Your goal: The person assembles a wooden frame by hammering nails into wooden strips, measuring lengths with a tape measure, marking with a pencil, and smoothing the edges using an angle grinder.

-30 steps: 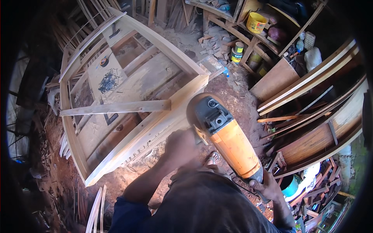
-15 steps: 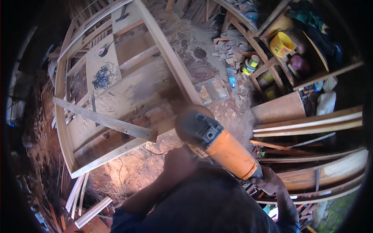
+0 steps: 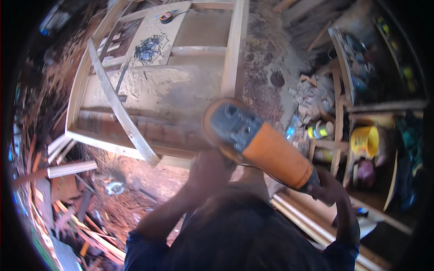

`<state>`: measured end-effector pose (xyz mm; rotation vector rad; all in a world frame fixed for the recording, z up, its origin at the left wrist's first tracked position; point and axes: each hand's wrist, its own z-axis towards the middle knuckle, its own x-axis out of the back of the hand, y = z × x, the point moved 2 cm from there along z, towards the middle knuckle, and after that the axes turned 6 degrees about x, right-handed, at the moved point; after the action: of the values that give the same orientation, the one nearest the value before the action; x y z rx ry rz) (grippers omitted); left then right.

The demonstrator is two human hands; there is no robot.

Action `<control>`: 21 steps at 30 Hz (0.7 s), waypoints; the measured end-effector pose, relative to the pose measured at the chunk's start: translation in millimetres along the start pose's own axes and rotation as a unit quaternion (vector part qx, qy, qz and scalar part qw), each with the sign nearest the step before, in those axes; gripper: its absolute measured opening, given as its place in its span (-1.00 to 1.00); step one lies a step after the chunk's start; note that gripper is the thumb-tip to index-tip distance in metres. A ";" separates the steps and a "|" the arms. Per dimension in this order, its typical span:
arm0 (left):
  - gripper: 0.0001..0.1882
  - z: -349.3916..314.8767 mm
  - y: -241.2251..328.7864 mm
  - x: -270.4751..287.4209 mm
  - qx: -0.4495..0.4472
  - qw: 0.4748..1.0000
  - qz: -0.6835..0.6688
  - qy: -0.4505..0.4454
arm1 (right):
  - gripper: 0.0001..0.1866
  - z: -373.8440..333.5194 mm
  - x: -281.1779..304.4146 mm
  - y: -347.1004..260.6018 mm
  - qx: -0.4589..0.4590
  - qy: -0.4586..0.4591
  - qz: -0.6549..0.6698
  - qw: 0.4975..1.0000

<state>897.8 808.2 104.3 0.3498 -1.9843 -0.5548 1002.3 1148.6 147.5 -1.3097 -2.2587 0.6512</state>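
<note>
An orange angle grinder with a dark head lies across the middle of the view, its round disc at the front corner of a large wooden frame. My right hand is wrapped round the grinder's rear end. Close under the grinder's head my left hand is closed; the part it grips is hidden, apparently a side handle. Whether the disc touches the wood cannot be made out. A loose slat leans across the frame's left part. On the frame's panel lie a pile of nails and a tape roll.
Right of the frame are broken rubble pieces, a yellow bucket and wooden shelving. Long boards lie beside me at the lower right. Scrap wood litters the ground at the lower left.
My view has swung to the right, so the frame and the shelving sit differently in it. Both hands keep their hold on the grinder, which stays by the frame's near right corner.
</note>
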 end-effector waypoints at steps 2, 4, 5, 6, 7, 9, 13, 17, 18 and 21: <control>-0.55 56.3 32.6 -1.5 -0.084 0.990 -0.021 0.110 | -0.26 32.4 71.4 -6.1 0.098 0.075 -0.065 0.990; -0.52 118.5 66.8 18.8 0.011 0.995 -0.084 0.046 | -0.32 65.3 131.1 -35.1 0.141 0.091 -0.086 0.982; -0.64 145.3 83.4 29.3 0.049 0.997 -0.043 0.052 | -0.34 83.4 157.6 -56.5 0.158 0.089 -0.090 0.979; -0.64 170.7 90.9 38.8 0.042 0.996 -0.016 0.077 | -0.36 94.8 170.2 -72.9 0.184 0.081 -0.108 0.974; -0.64 187.8 92.6 42.5 0.039 0.995 0.010 0.097 | -0.37 106.3 182.8 -88.9 0.210 0.075 -0.126 0.967; -0.66 200.0 102.1 48.9 0.028 0.991 0.032 0.127 | -0.36 117.2 197.1 -103.3 0.078 0.067 -0.068 0.992; -0.69 146.2 95.7 28.6 0.095 0.990 -0.005 0.106 | -0.42 124.5 202.6 -56.6 0.147 0.058 -0.130 0.979; -0.72 41.6 77.0 -36.0 0.152 0.975 -0.112 0.113 | -0.39 77.8 163.9 -7.5 0.158 -0.004 -0.170 0.973; -0.75 13.9 77.6 -43.9 0.177 0.972 -0.127 0.092 | -0.37 71.4 153.2 1.3 0.146 -0.032 -0.179 0.972; -0.78 -53.2 64.2 -72.5 0.214 0.961 -0.162 0.058 | -0.34 49.6 98.7 2.5 0.109 -0.107 -0.214 0.965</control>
<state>977.7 884.5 103.7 0.9676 -1.9341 -0.2903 930.3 1228.0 120.9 -0.6401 -2.4454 0.8799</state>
